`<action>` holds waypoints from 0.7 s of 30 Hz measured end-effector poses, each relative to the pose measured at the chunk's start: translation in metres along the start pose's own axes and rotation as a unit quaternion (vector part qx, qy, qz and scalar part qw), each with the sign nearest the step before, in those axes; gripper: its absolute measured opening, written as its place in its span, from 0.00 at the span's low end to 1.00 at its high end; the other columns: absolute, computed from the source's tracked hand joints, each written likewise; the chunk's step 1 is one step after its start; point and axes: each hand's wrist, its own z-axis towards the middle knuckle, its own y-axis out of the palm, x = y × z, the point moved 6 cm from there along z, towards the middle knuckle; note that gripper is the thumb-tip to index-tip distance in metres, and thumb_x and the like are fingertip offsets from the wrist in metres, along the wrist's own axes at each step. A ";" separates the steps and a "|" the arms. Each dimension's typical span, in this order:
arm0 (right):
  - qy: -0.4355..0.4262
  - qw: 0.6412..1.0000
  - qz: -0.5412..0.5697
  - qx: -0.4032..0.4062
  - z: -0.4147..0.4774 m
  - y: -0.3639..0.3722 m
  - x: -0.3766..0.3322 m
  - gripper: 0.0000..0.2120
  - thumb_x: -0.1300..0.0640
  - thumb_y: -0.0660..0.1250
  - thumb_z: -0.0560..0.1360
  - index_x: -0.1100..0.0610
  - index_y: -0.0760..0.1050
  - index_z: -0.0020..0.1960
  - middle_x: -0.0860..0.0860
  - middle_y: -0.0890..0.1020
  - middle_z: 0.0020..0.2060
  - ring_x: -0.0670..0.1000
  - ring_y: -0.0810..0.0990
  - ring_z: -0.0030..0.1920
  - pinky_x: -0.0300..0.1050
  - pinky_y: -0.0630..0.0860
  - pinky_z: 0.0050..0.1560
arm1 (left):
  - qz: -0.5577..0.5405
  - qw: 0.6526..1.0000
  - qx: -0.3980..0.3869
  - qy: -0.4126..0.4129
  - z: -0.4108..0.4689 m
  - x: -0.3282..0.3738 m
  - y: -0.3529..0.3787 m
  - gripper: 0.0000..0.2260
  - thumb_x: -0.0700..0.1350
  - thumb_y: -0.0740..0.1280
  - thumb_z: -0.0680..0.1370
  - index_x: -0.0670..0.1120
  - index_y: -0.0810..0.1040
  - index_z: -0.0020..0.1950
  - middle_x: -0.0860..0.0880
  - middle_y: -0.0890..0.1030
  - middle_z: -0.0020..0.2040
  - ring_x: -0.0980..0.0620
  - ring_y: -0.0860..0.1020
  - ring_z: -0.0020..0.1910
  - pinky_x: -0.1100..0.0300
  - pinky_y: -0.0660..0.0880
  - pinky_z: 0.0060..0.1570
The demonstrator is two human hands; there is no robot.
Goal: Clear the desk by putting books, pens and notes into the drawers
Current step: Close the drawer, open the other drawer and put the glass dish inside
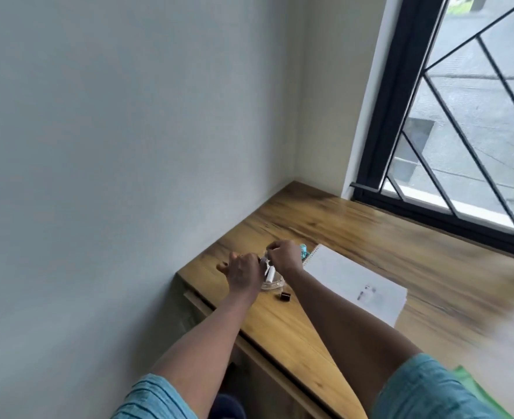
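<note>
Two hands meet over a clear glass (272,286) near the left edge of the desk (370,237). Right hand (284,255): fingers curled, pinching the top of a white pen (270,275) that stands in the glass. Left hand (243,272): against the glass; its grip is blurred and cannot be told. A black cap (284,296) lies just beside the glass. A notepad (355,282) lies flat to the right, with a teal item (303,251) at its top corner.

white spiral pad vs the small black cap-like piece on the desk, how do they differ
The white spiral-bound paper pad is broad, flat and pale; the small black cap-like piece is tiny, dark and stubby. The pad lies to the right of the right hand; the black piece sits nearer the person, just beside the clear glass holder. Both rest on the brown wooden desk.
</note>
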 end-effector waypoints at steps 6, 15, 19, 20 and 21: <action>-0.019 0.984 -0.159 -0.073 0.012 0.023 -0.002 0.18 0.68 0.57 0.75 0.62 0.77 0.62 0.57 0.78 0.61 0.56 0.75 0.63 0.42 0.71 0.60 | 0.054 0.998 -0.026 0.028 0.014 -0.001 0.010 0.11 0.47 0.61 0.80 0.47 0.81 0.44 0.49 0.84 0.45 0.48 0.74 0.49 0.55 0.66 0.51; -0.007 0.979 -0.189 -0.077 0.017 0.023 0.003 0.20 0.70 0.55 0.75 0.61 0.77 0.61 0.59 0.79 0.60 0.57 0.76 0.61 0.45 0.73 0.57 | 0.114 0.990 -0.084 -0.020 0.022 0.010 0.011 0.08 0.49 0.62 0.79 0.49 0.80 0.50 0.50 0.82 0.52 0.47 0.71 0.60 0.51 0.61 0.57; 0.000 0.986 -0.157 -0.049 0.014 0.015 0.011 0.20 0.72 0.55 0.74 0.62 0.78 0.59 0.59 0.80 0.58 0.56 0.77 0.59 0.45 0.73 0.56 | 0.117 0.990 -0.084 -0.015 0.018 0.012 0.006 0.08 0.48 0.61 0.79 0.48 0.80 0.49 0.49 0.82 0.51 0.47 0.71 0.59 0.51 0.61 0.54; 0.003 0.988 -0.148 -0.040 0.013 0.013 0.012 0.20 0.72 0.54 0.73 0.62 0.78 0.59 0.59 0.80 0.58 0.56 0.77 0.59 0.44 0.73 0.56 | 0.115 0.990 -0.076 -0.014 0.017 0.012 0.004 0.09 0.47 0.60 0.80 0.48 0.80 0.47 0.49 0.82 0.50 0.47 0.71 0.59 0.51 0.61 0.55; 0.005 0.990 -0.140 -0.030 0.012 0.010 0.014 0.20 0.71 0.54 0.73 0.62 0.78 0.58 0.59 0.80 0.58 0.57 0.77 0.59 0.44 0.73 0.55 | 0.112 0.991 -0.067 -0.012 0.016 0.012 0.001 0.10 0.46 0.60 0.80 0.47 0.79 0.45 0.49 0.82 0.50 0.47 0.70 0.59 0.51 0.61 0.55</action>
